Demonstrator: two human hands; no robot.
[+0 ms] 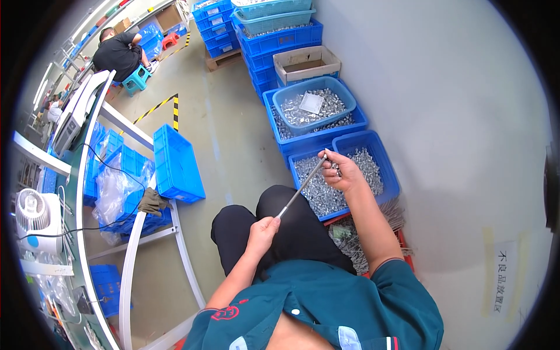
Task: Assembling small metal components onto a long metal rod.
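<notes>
While both hands [263, 234] grip metal rod [301, 188], blue bins [365, 141] line pale wall [455, 146], grey floor [228, 175] alongside.

On my feed the left hand [263, 234] hides the lower end of the rod [301, 187]; by its upper end, I can't identify the tiny metal pieces [335, 168] in the right hand [345, 174].

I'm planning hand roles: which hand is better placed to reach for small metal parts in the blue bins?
Probably the right hand: it appears over the small metal parts, at one end of the metal rod. The left hand holds the other end, farther off.
</notes>
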